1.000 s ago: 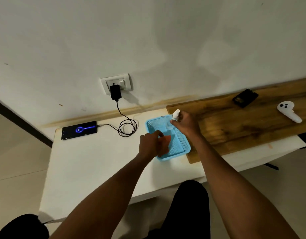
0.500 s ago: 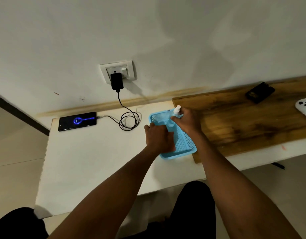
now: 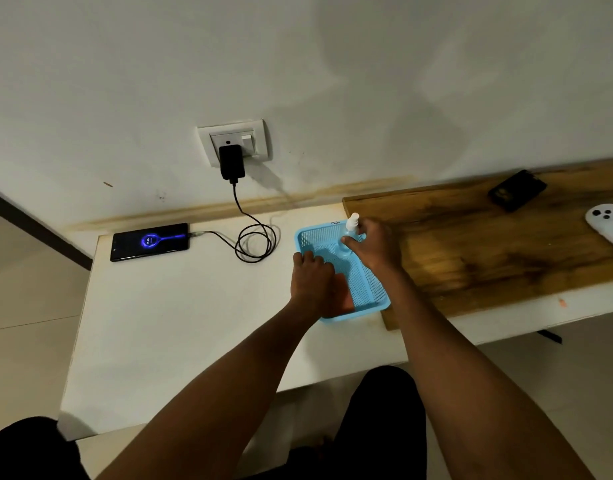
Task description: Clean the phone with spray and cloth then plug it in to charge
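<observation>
White desk point(image 3: 180, 327) against a plain wall; landmark is the blue basket point(image 3: 374, 289). Phone point(image 3: 149, 241) lies well left of the basket, cable point(image 3: 253, 237) plugged in, screen lit, so I judge charging is done and this is tidy-up. Right hand point(image 3: 376, 247) grips the spray bottle point(image 3: 352, 226) at the basket's far corner. Left hand point(image 3: 313, 284) is curled over an orange cloth point(image 3: 348, 301) inside the basket's near end. I'd set the bottle upright and lay the cloth flat before letting go.
</observation>
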